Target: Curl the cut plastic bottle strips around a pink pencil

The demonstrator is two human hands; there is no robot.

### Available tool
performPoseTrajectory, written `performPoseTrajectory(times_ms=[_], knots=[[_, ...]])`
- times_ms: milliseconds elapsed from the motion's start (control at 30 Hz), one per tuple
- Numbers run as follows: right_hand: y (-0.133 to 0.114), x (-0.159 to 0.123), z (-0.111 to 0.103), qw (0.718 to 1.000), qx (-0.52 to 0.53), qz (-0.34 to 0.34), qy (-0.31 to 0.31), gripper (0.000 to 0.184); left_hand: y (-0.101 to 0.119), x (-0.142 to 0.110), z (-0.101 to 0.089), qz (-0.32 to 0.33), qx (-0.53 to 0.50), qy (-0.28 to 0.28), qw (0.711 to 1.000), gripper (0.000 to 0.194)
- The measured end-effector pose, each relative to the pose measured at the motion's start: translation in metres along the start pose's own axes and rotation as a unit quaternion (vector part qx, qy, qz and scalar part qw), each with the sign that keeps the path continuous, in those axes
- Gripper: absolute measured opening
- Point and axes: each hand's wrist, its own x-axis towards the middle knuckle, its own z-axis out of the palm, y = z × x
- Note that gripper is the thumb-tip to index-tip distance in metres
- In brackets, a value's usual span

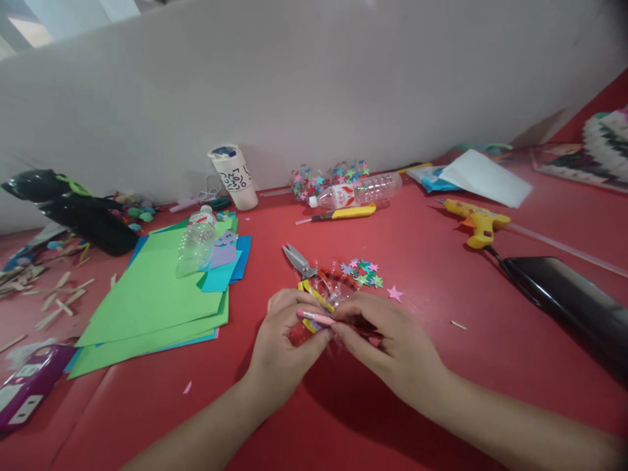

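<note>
A short pink pencil (pixel 318 318) with an eraser end lies across the fingers of both my hands. My left hand (pixel 287 337) curls around it with thumb and fingers closed. My right hand (pixel 387 333) is pinched at the pencil's right end; whether it grips anything else there is hidden. Just beyond my fingers, scissors (pixel 297 261) with yellow handles point away to the left. Crinkled clear plastic (pixel 338 282) sits behind my hands. Beside it are several small coloured stars (pixel 362 269), with one larger pink star (pixel 394 294) apart to the right.
Green paper sheets (pixel 157 288) lie left, carrying a cut clear bottle (pixel 197 242). A yellow cutter (pixel 348 212), a lying bottle (pixel 363 191) and a white tumbler (pixel 235 176) are farther back. Right are a yellow glue gun (pixel 475 221) and a black case (pixel 564 288).
</note>
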Motion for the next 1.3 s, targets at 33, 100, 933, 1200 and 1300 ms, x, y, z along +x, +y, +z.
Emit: performPoseTrajectory(times_ms=[33, 100, 933, 1200, 1300], knots=[[-0.001, 0.001, 0.0002, 1.0, 0.015, 0.014, -0.004, 0.011, -0.0002, 0.0, 0.0002, -0.001, 0.003, 0.0, 1.0, 0.007], [-0.0025, 0.0032, 0.0003, 0.997, 0.051, 0.049, -0.011, 0.011, -0.0008, 0.0, 0.0, -0.001, 0.009, -0.002, 1.0, 0.005], [0.0008, 0.0065, -0.0025, 0.968, 0.19, 0.151, -0.07, 0.013, -0.0038, 0.0031, -0.0082, -0.011, -0.014, -0.038, 0.999, 0.011], [0.0026, 0.0045, -0.0005, 0.972, 0.173, 0.146, -0.059, 0.012, -0.0014, 0.0025, -0.0074, -0.005, -0.006, -0.041, 0.999, 0.01], [0.0027, 0.0038, 0.0, 0.978, 0.15, 0.133, -0.054, 0.011, -0.0016, 0.0018, -0.0076, -0.016, -0.029, -0.05, 0.998, 0.01]])
